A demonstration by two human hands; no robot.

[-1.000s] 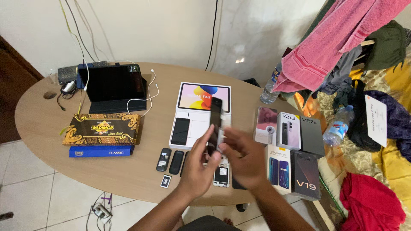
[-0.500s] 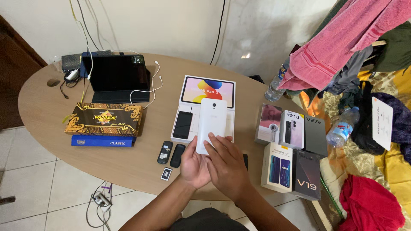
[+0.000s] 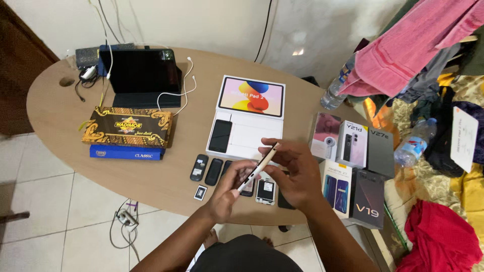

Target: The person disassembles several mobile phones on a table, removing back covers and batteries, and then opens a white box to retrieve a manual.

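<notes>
phone: slim white phone held edge-on, tilted, above the table front edge
left hand: grip pinching the phone's lower end
right hand: grip closed on the upper end
below: small dark phones in a row
right: phone boxes

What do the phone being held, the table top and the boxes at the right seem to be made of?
The phone, held edge-on between left hand and right hand, looks like smooth pale plastic, possibly metal; the thin edge leaves it open. The table looks like matt light wood laminate, judging by its even tan surface. The phone boxes look like printed cardboard, with crisp corners and a slight sheen.
</notes>
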